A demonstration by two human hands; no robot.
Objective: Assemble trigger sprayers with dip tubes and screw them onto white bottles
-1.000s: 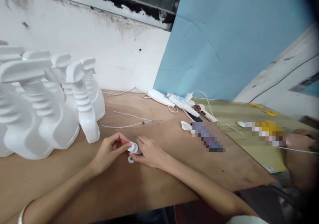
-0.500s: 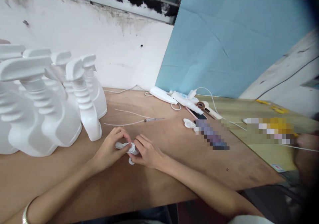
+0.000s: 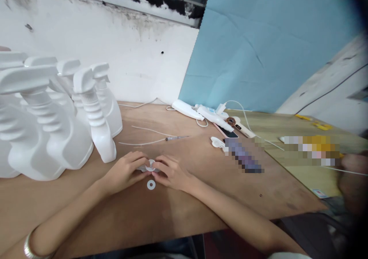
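A small white plastic sprayer part (image 3: pixel 150 167) with a round, cup-like opening sits between my hands, just above the table. From the left side, the fingers and thumb of my left hand (image 3: pixel 128 170) close around it. Those of my right hand (image 3: pixel 174 172) pinch it from the right, with fingertips at the opening, and much of the part is hidden by both hands. A flat white ring washer (image 3: pixel 148 185) lies on the wood just in front of them. Beyond the hands are thin white tubes (image 3: pixel 140 142) and a slim screwdriver-like tool (image 3: pixel 176 137).
Several white spray bottles (image 3: pixel 43 147) with trigger heads crowd the left side. At the back lie a white power strip (image 3: pixel 186 110), a dark phone (image 3: pixel 228 131) and a white plastic piece (image 3: pixel 217 142). A blurred hand (image 3: pixel 355 174) of another person shows at the right edge.
The part has turned in my hands, so its round opening now faces me more. My left fingers have shifted along it, and the washer is now fully uncovered.
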